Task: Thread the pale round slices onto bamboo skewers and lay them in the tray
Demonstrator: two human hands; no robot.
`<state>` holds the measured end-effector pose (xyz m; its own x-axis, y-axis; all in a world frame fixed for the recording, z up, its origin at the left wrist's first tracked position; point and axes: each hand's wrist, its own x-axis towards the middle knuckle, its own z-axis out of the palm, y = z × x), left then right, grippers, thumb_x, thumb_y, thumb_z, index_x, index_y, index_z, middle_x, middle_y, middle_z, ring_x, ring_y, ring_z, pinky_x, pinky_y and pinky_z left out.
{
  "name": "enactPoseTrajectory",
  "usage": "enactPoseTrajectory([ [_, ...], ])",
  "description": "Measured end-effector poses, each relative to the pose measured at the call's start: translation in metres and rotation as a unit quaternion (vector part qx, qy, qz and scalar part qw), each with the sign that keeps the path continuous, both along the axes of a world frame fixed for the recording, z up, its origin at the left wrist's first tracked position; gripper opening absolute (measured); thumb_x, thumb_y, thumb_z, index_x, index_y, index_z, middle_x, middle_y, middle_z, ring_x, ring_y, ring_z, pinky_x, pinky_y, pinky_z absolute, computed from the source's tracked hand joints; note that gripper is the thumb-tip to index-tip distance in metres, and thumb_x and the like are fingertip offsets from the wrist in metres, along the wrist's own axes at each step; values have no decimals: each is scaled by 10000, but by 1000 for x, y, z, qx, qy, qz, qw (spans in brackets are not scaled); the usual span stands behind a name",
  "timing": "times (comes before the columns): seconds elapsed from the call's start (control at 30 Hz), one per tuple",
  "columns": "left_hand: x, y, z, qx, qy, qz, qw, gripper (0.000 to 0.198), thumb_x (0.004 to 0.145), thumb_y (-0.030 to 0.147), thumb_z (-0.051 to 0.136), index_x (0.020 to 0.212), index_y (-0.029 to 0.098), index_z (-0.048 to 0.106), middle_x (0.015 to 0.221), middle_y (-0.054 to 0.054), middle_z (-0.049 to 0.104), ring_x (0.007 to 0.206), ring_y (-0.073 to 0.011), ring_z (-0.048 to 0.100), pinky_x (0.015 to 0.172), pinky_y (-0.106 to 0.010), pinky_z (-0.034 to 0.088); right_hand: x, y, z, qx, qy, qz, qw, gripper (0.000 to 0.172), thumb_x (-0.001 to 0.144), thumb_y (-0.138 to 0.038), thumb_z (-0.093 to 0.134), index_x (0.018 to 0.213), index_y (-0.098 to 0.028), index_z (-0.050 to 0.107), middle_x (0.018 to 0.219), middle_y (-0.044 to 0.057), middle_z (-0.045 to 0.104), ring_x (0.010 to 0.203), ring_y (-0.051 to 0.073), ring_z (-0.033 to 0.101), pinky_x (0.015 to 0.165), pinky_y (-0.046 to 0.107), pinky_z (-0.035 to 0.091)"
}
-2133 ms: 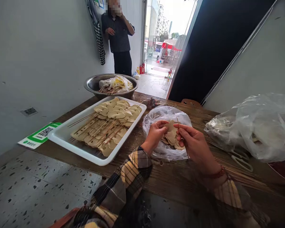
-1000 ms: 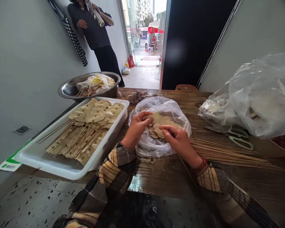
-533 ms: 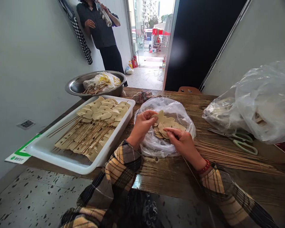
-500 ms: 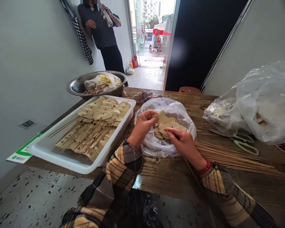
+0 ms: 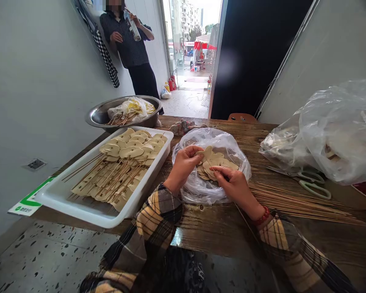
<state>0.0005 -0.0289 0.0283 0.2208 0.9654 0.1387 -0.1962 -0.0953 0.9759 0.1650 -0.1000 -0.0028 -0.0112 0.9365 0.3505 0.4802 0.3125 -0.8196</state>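
Between its thumb and fingers my left hand (image 5: 184, 165) pinches a thin beige slice (image 5: 207, 153), held over the clear plastic bag (image 5: 198, 193). My right hand (image 5: 233, 181) is closed on a thin wooden skewer (image 5: 243, 216), whose tip points up toward the slice; whether it has entered the slice I cannot tell. More loose beige slices (image 5: 230, 163) lie in the open bag beneath both hands. To the left, a white tray (image 5: 110, 220) holds rows of similar slices threaded on skewers (image 5: 132, 152).
Loose skewers (image 5: 301, 205) lie at the right, beside green-handled scissors (image 5: 314, 187) and a large plastic bag (image 5: 332, 134). Behind the tray stands a metal basin (image 5: 94, 116) with bagged skewers. A crumpled cloth (image 5: 183, 127) lies at the table's back edge. A person (image 5: 131, 49) stands by the wall, holding a bottle.
My hands stay almost in place, the slice and skewer still held close together. The view has tilted slightly, and the person by the wall has shifted a little.
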Motion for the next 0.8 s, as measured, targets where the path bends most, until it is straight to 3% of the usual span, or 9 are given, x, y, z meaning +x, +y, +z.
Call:
enactPoseTrajectory([
  [0.43,1,-4,1,28,56,1,998,194,675,276,776,800,145,708,681,-4,620,622,-99,499,583,-219,361,0,3,0,-13,4,-3,1000,325,879,-339,537,1024,-165,770,618,27,682,533,148,559,493,252,406],
  [0.63,4,-6,-1,27,79,-29,996,227,694,315,778,825,143,707,620,7,588,557,-83,447,526,-214,315,1,4,-2,-11,1,-12,1000,351,891,-356,527,1032,-140,766,697,51,710,553,148,559,515,261,413],
  [0.8,5,-7,0,3,31,-41,999,254,671,311,798,829,140,694,679,0,617,609,-87,501,572,-213,373,1,3,0,3,-7,-18,1000,339,897,-354,528,1025,-152,769,666,42,693,568,154,570,530,263,425],
])
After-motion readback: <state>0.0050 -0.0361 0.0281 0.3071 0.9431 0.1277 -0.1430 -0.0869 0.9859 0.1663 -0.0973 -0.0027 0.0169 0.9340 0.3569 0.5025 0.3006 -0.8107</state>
